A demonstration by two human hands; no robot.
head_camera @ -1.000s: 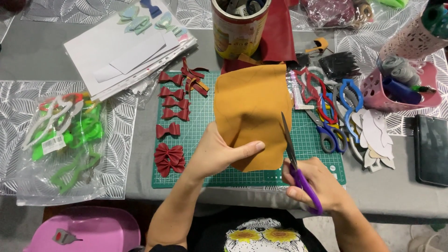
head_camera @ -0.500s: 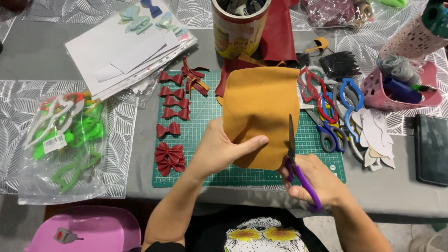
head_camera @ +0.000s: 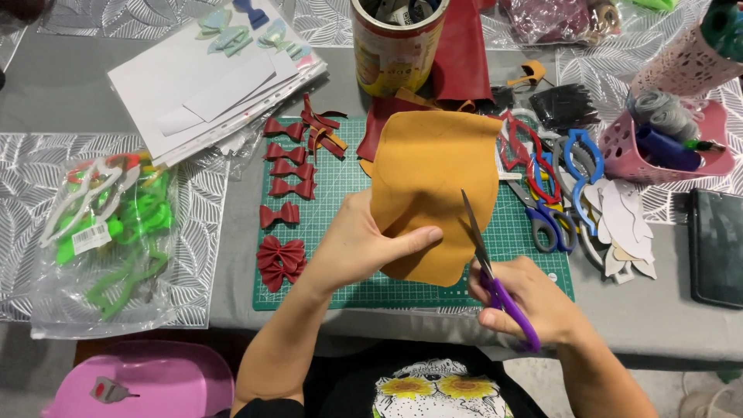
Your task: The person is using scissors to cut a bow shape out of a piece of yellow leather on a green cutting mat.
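My left hand (head_camera: 362, 248) grips the lower left edge of a mustard-yellow sheet of leather-like material (head_camera: 433, 186), thumb on top, holding it over a green cutting mat (head_camera: 333, 193). My right hand (head_camera: 526, 298) holds purple-handled scissors (head_camera: 495, 271), blades pointing up along the sheet's right edge. Several dark red bows (head_camera: 285, 190) lie in a column on the mat's left side.
A tin can of tools (head_camera: 398, 39) and red material (head_camera: 464, 46) stand behind the mat. White papers (head_camera: 209, 85) lie at back left, a bag of green plastic shapes (head_camera: 116, 224) at left. Coloured templates and blue scissors (head_camera: 549, 178), a pink basket (head_camera: 665, 139) and a dark tablet (head_camera: 716, 248) are at right.
The yellow sheet has turned and shifted slightly right in my left hand. My right hand with the scissors has stayed by the sheet's right edge, blades rising a little.
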